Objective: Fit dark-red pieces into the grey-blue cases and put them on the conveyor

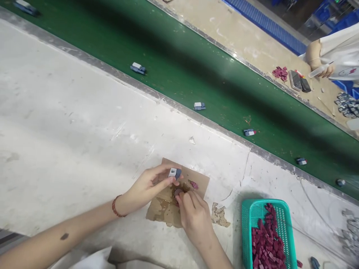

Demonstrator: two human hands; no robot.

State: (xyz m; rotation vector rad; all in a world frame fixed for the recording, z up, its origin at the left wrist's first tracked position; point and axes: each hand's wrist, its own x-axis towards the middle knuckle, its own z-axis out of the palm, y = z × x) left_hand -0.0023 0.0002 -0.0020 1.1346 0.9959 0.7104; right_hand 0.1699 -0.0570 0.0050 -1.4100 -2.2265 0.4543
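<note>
Between the thumb and fingers of my left hand (153, 183) is a small toy car (174, 173), white on one part and blue-grey on the other, with a square opening facing up. It is held just above a piece of brown cardboard (200, 179) on the white table. My right hand (195, 215) is closed in a pinch low over the cardboard, at a small round dark piece (177, 192); the fingertips partly hide it, and I cannot tell what they grip. Wet brown stains surround that spot. A small maroon plastic piece (194, 185) lies on the cardboard beyond my right fingers.
A green basket (290, 228) of maroon pieces stands right of my right hand. Past the table edge runs a green conveyor belt (168, 56) carrying several toy cars (199, 106). Across it, a person's hand (327, 70) is near maroon pieces (280, 73). A torn scrap (220, 215) lies beside the cardboard.
</note>
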